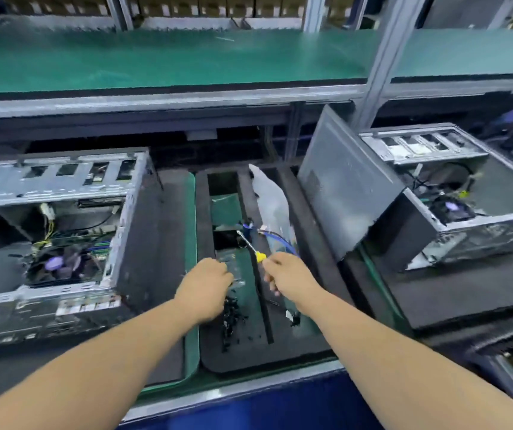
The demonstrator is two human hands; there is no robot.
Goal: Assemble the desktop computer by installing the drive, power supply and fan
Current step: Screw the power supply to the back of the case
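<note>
Both hands reach forward over the black foam parts tray at the middle of the worktop. The left hand has its fingers curled downward over the tray's left compartment, just above a heap of small black screws; whether it is pinching any of them I cannot tell, since the fingertips are hidden beneath the knuckles. The right hand is closed around a screwdriver, whose yellow collar and metal shaft stick out toward 11 o'clock from the fist. Just beyond the screwdriver tip, at 12 o'clock from the hands, a clear plastic bag lies along the tray's middle strip, with a blue cable curling at its near end. At 9 o'clock an open computer case lies on its side, its metal drive cage at the far end and the motherboard with a fan and bundled wires showing inside. At 2 o'clock a second open computer case sits on a dark mat, with a grey side panel leaning against its left side. A green-topped shelf runs across at 12 o'clock above the worktop. The picture is blurred, so smaller parts in the tray are unclear.
</note>
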